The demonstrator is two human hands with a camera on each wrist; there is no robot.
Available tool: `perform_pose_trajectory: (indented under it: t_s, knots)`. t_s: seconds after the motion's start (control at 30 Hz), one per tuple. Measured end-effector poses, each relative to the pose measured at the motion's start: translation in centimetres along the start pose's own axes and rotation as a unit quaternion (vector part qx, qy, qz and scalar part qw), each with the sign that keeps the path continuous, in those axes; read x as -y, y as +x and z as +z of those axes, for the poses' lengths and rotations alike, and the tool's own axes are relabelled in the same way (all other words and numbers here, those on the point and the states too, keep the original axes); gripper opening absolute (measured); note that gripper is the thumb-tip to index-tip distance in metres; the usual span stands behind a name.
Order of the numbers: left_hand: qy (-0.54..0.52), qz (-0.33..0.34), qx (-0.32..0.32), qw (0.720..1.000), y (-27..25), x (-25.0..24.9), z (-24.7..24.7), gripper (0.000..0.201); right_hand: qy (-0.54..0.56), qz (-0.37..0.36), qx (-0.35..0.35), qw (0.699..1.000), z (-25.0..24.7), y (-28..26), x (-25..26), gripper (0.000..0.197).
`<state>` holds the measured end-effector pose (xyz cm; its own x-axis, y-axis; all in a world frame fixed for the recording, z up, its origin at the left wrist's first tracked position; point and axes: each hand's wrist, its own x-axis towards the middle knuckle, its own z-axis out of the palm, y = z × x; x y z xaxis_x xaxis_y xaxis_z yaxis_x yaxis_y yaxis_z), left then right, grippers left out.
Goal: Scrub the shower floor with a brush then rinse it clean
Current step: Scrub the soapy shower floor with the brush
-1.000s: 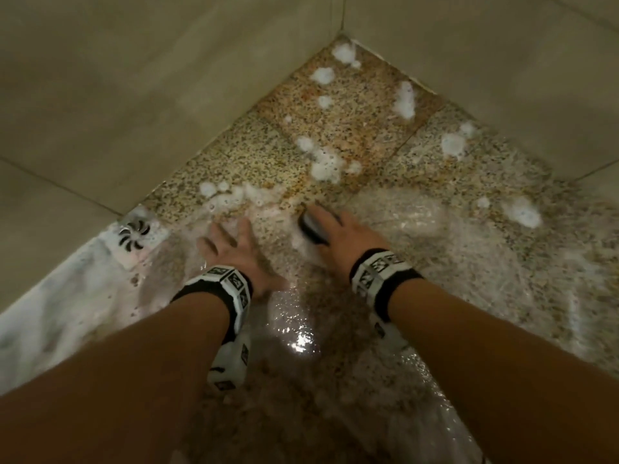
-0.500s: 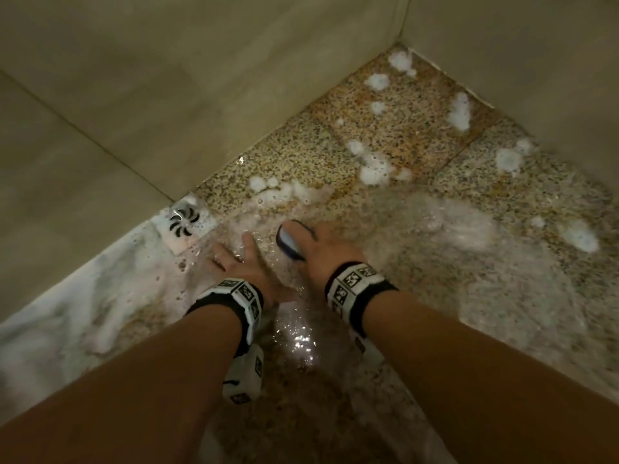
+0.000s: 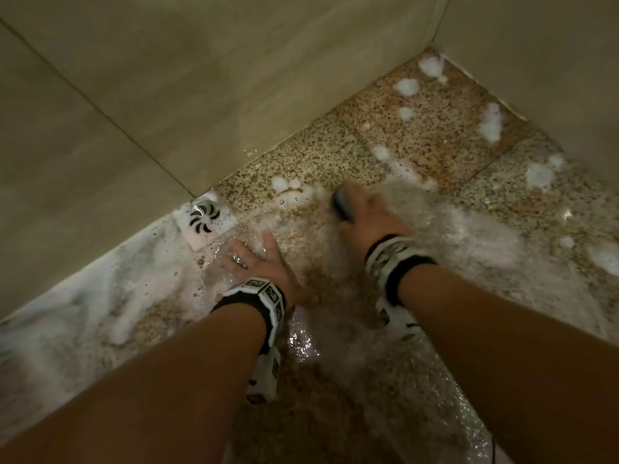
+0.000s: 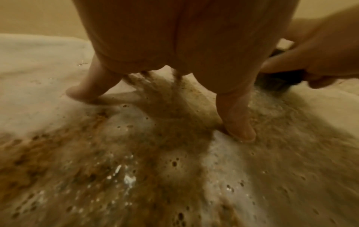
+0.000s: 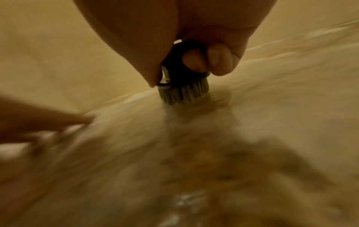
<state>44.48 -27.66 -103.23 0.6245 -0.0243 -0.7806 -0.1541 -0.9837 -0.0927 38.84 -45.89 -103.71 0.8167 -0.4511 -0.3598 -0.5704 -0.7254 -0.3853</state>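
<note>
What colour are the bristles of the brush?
The bristles are grey, under a black brush body; the right wrist view shows this best.

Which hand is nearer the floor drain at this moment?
Left. The left hand rests spread on the wet floor just beside the floor drain; the right hand grips the brush farther off, toward the corner.

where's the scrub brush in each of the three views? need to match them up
Head: brush centre-right, under the right hand.
Left wrist: dark shape at the right edge, below that hand's fingers.
Right wrist: upper centre, bristles on the floor.
Shared landmark: left hand, spread on the wet floor.
</note>
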Motion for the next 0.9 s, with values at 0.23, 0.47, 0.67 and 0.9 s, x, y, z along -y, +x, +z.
perform_pose_trajectory:
  t_s: [0.23, 0.47, 0.67, 0.9]
  knots:
    - [-0.002, -0.009, 0.006, 1.000, 1.1, 0.0, 0.3, 0.161, -0.017, -0.066, 0.042, 0.997, 0.4, 2.1, 3.3, 0.060]
    - [-0.013, 0.010, 0.010, 1.000, 1.7, 0.0, 0.2, 0.165, 0.056, 0.239, -0.094, 0.965, -6.6, 6.2, -7.4, 0.065]
    - [-0.004, 0.001, 0.011, 1.000, 1.6, -0.4, -0.1, 0.167, 0.016, 0.010, -0.029, 0.999, -1.9, 7.7, 2.7, 0.056]
    - [-0.029, -0.021, 0.015, 0.999, 1.6, -0.6, -0.1, 0.158, -0.017, -0.181, 0.090, 0.979, 3.8, 5.3, 12.1, 0.065]
